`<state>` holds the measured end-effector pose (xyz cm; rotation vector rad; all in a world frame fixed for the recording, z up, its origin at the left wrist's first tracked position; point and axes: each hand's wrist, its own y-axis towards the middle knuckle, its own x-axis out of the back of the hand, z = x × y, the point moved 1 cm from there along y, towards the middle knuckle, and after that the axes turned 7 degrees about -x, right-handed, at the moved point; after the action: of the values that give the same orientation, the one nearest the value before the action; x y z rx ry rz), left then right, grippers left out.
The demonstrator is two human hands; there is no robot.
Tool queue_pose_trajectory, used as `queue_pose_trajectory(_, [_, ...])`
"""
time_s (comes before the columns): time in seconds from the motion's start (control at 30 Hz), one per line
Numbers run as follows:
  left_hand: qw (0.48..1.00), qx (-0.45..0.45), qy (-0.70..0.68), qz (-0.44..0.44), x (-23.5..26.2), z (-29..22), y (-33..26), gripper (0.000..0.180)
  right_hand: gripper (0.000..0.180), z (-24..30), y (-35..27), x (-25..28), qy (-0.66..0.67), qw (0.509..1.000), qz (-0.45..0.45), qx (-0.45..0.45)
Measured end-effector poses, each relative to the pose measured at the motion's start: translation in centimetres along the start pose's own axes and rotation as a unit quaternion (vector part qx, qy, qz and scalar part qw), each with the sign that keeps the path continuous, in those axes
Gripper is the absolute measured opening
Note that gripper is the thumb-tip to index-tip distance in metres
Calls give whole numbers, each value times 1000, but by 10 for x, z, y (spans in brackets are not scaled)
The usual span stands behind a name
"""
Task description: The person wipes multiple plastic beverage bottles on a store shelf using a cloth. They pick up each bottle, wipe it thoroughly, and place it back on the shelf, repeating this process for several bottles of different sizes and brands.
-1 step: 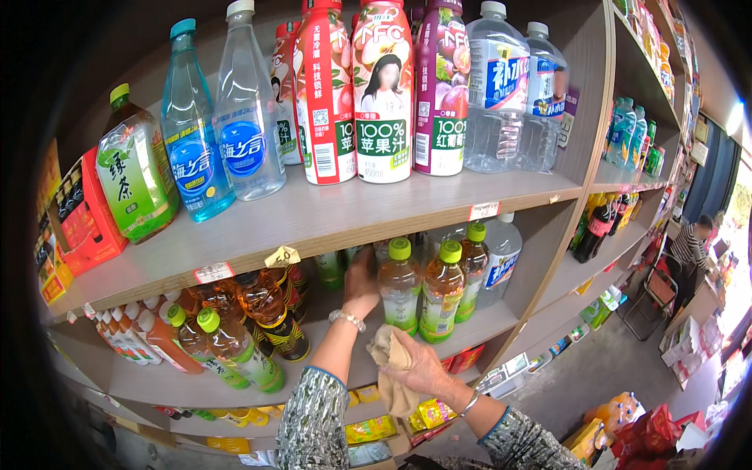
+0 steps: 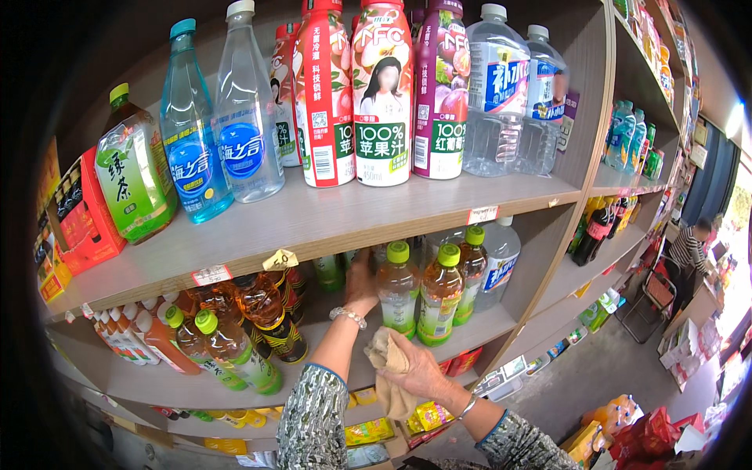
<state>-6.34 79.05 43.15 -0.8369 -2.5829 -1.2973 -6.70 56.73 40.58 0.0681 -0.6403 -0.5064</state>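
Observation:
My left hand (image 2: 362,282) reaches deep into the lower shelf, between green-capped drink bottles. Its fingers lie in shadow under the upper board, so I cannot see what they touch. Right beside it stands a green-capped bottle (image 2: 399,290) with a pale green label. Two more green-capped tea bottles, one in front (image 2: 442,296) and one behind (image 2: 471,270), stand to its right. My right hand (image 2: 423,371) is closed round a crumpled beige cloth (image 2: 389,362), just in front of the shelf's edge. Left of my left forearm are dark amber drink bottles (image 2: 270,317).
The upper shelf board (image 2: 313,215) runs above my left hand, carrying juice bottles (image 2: 382,102) and water bottles (image 2: 501,94). A clear bottle (image 2: 498,262) stands by the upright divider (image 2: 560,258). More green-capped bottles (image 2: 239,352) sit at left. A person (image 2: 691,249) is at far right.

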Motion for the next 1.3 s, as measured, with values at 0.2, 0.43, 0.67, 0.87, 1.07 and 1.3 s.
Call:
queue_pose_trajectory(0.2, [999, 20, 17, -21, -34, 36, 10, 64, 86, 2, 2, -2, -13, 1000, -2, -2])
queue_pose_trajectory(0.43, [995, 77, 59, -24, 13, -16, -20, 59, 89, 5, 2, -3, -15, 1000, -4, -4])
queue_pose_trajectory(0.67, [992, 97, 52, -53, 78, -82, -95, 49, 79, -2, 0, -5, -28, 999, -23, 8])
queue_pose_trajectory(0.87, [992, 90, -36, -81, 92, -94, -146, 51, 60, 4, -6, -9, 97, 994, -45, 0])
queue_pose_trajectory(1.07, [991, 73, -61, -99, 86, -91, -157, 50, 60, 90, 2, 27, 199, 954, -185, 124])
queue_pose_trajectory(1.3, [985, -76, 91, -128, 85, -93, -151, 54, 70, 158, 47, -7, 3, 959, -161, 234])
